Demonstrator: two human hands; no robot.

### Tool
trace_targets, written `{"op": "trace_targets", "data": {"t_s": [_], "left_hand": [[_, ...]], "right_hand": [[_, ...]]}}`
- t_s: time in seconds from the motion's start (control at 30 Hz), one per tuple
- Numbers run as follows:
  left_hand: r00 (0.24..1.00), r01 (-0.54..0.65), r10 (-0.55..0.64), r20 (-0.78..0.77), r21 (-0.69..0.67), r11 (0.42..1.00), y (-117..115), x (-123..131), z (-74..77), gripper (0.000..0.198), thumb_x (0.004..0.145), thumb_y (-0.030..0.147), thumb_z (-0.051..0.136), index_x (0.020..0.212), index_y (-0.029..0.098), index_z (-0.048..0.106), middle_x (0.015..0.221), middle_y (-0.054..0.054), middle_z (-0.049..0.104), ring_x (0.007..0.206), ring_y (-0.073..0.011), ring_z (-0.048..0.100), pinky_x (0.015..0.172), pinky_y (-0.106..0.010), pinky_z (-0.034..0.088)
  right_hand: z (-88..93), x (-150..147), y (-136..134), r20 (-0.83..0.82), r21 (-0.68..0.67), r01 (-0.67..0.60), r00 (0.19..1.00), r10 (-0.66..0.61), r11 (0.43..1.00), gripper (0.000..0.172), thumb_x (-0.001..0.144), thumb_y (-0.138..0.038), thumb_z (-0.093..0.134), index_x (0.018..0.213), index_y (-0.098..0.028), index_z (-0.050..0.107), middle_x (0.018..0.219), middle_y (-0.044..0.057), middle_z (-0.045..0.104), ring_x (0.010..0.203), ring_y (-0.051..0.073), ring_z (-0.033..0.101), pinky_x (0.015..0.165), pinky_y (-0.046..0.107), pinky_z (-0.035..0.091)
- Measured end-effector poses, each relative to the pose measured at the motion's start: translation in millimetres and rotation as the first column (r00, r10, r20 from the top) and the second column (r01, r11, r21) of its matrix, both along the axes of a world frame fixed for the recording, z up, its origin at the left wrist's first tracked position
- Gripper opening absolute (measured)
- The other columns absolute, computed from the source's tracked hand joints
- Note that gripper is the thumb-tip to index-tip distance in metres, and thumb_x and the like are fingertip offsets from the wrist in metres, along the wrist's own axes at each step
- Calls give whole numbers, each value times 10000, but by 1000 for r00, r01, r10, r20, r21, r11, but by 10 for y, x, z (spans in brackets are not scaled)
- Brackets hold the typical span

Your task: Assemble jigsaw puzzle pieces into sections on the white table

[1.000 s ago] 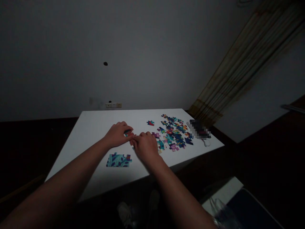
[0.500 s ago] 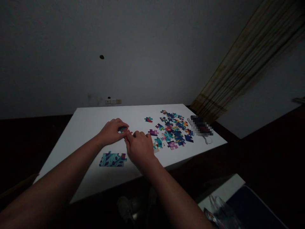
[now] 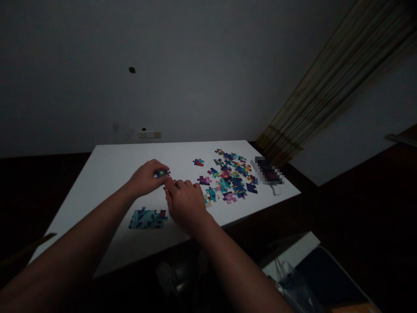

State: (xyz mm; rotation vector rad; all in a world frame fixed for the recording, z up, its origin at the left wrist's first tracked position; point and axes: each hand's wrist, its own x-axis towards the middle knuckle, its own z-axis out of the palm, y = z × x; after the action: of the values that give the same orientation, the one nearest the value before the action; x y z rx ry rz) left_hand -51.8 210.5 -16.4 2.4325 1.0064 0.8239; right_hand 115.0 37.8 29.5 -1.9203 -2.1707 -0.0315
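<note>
My left hand [image 3: 145, 177] is closed on a dark blue puzzle piece [image 3: 160, 173], its thumb and fingers pinching it just above the table. Close against it, my right hand [image 3: 187, 201] has its fingers curled around a puzzle piece of which only a reddish edge [image 3: 167, 189] shows; the rest is hidden. Below the hands lies a joined strip of teal puzzle pieces [image 3: 147, 219] with purple leaves. To the right, a heap of loose puzzle pieces [image 3: 239, 180] is spread out. A purple piece [image 3: 204, 180] lies at the heap's near left side.
A single red and blue piece [image 3: 198, 162] lies apart, farther back on the white table [image 3: 124, 156]. A blurred-out dark object [image 3: 269, 169] with a cord rests at the right edge. Below right stands a light surface with a clear plastic bag [image 3: 295, 282].
The view has shifted a little. More of the dark blue piece shows in my left hand, and the fingers of both hands have moved slightly around the pieces. The teal strip stays put.
</note>
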Motion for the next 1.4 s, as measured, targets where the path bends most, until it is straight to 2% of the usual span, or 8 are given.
{"op": "trace_targets", "data": {"t_s": [0.17,0.4,0.6,0.83,0.9,1.1,1.27,1.4], "left_hand": [[999,-24,24,-45,13,1000,25,25,-4,318,907,491,705,1065,254,845,1069,-94,761,1032,-294,707,974,-480,573],[994,-37,40,-104,31,999,2,56,27,345,901,486,646,1067,240,821,1079,-110,758,1051,-311,705,992,-486,568],[975,-62,79,-207,88,994,-30,98,42,429,907,500,586,1150,204,781,1113,-153,733,1085,-354,684,1027,-528,555],[914,-192,232,-332,149,970,-87,129,72,491,935,516,533,1252,201,738,1198,-181,723,1166,-410,666,1012,-587,507],[900,-211,252,-357,151,966,-103,135,88,499,948,524,513,1267,205,728,1203,-185,723,1182,-421,660,1009,-598,493],[897,-216,254,-361,143,966,-107,146,85,503,939,522,510,1259,198,723,1205,-197,710,1176,-426,649,1000,-591,487],[900,-211,246,-359,132,968,-121,147,112,461,959,526,516,1240,224,724,1185,-183,707,1158,-410,645,999,-598,489],[897,-201,232,-377,121,972,-136,147,134,477,972,541,520,1260,213,713,1199,-195,701,1162,-421,646,994,-612,486]], "right_hand": [[-2,40,1,-21,-20,-11,1000,10,1000,425,1177,-404,480,1560,-249,578,1342,131,738,1208,316,634,978,500,517],[-49,75,58,-43,-31,-75,996,73,997,504,1159,-395,554,1606,-164,515,1411,164,698,1275,318,602,1018,498,524],[-73,93,100,-45,-9,-142,989,141,990,441,1171,-415,575,1523,-150,600,1441,145,707,1283,297,609,1038,488,517],[-8,96,74,-24,8,-195,981,195,981,357,1187,-258,485,1472,-134,661,1497,163,699,1266,277,642,1054,468,511],[-27,87,36,-4,29,-229,973,229,973,364,1187,-296,493,1443,-116,680,1525,188,681,1289,288,638,1065,475,508],[-131,30,-84,43,115,-259,966,255,959,542,1145,-455,576,1455,-17,655,1615,291,582,1400,355,580,1087,483,488],[-106,45,-75,34,68,-276,961,274,959,481,1155,-416,533,1410,-42,695,1539,260,660,1365,336,605,1069,460,483],[-107,42,-73,21,64,-279,960,278,958,505,1158,-442,534,1418,-36,683,1539,263,657,1382,345,595,1084,479,480]]}}
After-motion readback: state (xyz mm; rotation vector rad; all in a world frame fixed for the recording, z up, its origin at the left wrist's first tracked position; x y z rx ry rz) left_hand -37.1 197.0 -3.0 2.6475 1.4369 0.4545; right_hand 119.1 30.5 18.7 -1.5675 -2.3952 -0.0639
